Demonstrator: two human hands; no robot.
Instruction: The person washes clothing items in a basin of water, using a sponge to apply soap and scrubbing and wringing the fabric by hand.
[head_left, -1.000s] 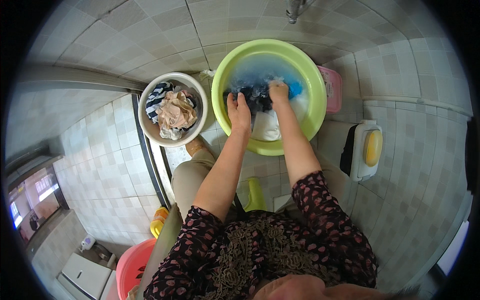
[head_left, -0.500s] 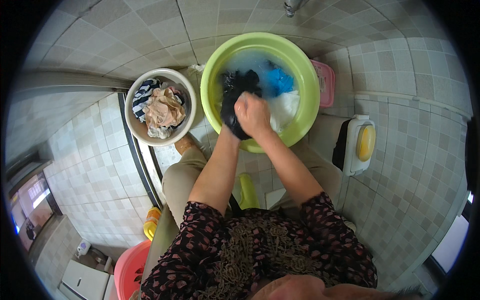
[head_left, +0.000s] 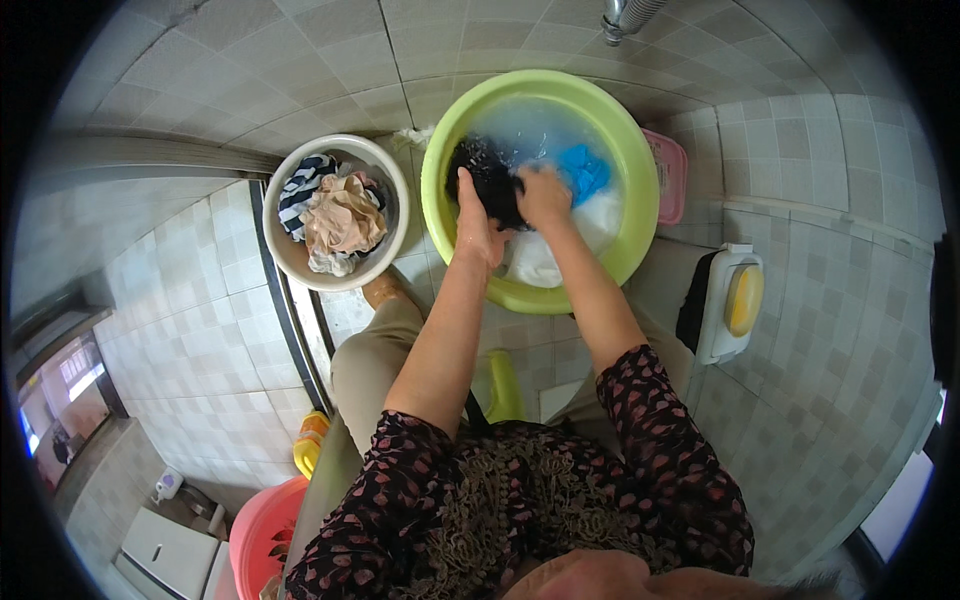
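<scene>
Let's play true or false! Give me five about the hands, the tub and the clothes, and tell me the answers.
1. The left hand and the right hand are both at the black cloth. True.
2. The big tub is pink. False: the tub is yellow-green.
3. The blue cloth is in the tub. True.
4. The striped cloth is in the tub. False: the striped cloth is in the whitish basin.
5. The whitish basin is left of the tub. True.
</scene>
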